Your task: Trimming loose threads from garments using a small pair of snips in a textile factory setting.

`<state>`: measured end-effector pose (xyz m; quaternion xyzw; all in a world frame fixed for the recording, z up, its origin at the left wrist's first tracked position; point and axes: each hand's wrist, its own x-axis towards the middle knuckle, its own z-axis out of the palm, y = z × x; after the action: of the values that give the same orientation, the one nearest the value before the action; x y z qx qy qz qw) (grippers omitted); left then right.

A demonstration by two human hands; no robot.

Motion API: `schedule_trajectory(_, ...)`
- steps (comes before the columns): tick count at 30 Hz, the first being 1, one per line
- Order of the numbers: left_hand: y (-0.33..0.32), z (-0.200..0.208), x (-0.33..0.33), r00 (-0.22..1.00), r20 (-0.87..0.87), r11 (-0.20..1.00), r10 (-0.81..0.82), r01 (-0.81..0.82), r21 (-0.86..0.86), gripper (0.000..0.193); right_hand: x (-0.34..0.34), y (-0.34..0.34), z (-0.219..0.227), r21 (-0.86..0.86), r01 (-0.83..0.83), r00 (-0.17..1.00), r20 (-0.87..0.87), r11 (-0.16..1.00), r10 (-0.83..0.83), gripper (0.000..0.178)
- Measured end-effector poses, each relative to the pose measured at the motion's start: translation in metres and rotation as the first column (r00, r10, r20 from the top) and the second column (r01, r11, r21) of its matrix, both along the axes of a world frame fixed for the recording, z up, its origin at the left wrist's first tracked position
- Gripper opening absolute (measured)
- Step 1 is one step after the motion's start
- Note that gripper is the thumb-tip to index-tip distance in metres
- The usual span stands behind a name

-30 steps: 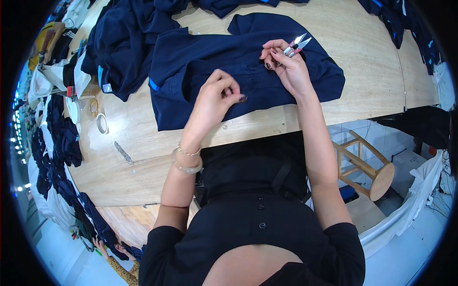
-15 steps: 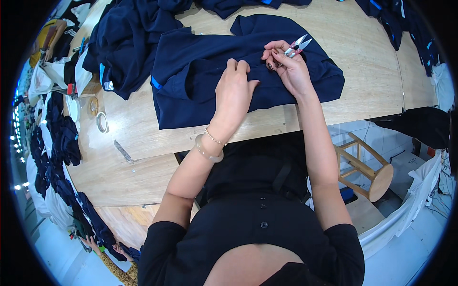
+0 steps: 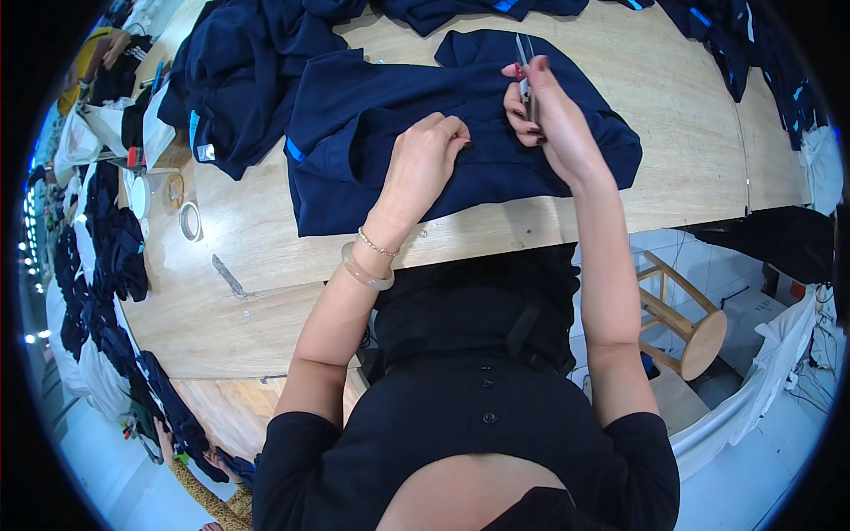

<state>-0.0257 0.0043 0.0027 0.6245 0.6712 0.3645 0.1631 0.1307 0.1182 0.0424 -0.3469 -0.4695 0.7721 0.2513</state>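
A dark navy garment (image 3: 398,97) lies folded on the wooden table in front of me, with a small bright blue patch at its left edge. My left hand (image 3: 425,159), wearing a bead bracelet and a pale bangle, rests over the middle of the garment. Its thumb and fingertips are pinched together; whatever is between them is too small to make out. To its right, my right hand (image 3: 562,124) is closed around a pair of thread snips (image 3: 524,71) with red on the handle. The blades point away from me, above the cloth.
More navy garments (image 3: 252,80) are heaped at the left, with others along the far edge. A tape roll (image 3: 189,221) and a grey scrap (image 3: 228,276) lie on the table (image 3: 239,327) at left. A wooden stool (image 3: 704,341) stands below at right. Another person's patterned sleeve (image 3: 204,496) shows lower left.
My right hand has turned, swinging the snips from pointing right to pointing away from me. My left fingers have drawn together into a pinch. The garment has shifted slightly right.
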Motion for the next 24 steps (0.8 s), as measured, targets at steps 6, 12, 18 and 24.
schedule_trajectory(6, 0.005, -0.006, -0.005, 0.985, 0.17, 0.998, 0.016, -0.026, 0.056, 0.007, 0.022, 0.001, 0.002, 0.688, -0.113, 0.937, 0.314, 0.717, -0.155, 0.022)
schedule_trajectory(12, 0.008, -0.008, -0.008, 0.98, 0.173, 0.996, 0.093, -0.091, -0.021, 0.004, 0.024, -0.012, 0.0, 0.816, -0.361, 0.803, 0.518, 0.452, -0.294, 0.015)
schedule_trajectory(18, 0.009, -0.005, -0.005, 0.986, 0.129, 0.994, 0.109, -0.11, -0.006, 0.004, 0.015, -0.017, 0.002, 0.793, -0.559, 0.714, 0.609, 0.242, -0.346, 0.017)
schedule_trajectory(24, 0.01, 0.0, -0.002, 0.988, 0.103, 0.993, 0.118, -0.121, 0.02, 0.004, 0.007, -0.016, 0.005, 0.772, -0.623, 0.696, 0.622, 0.13, -0.36, 0.017)
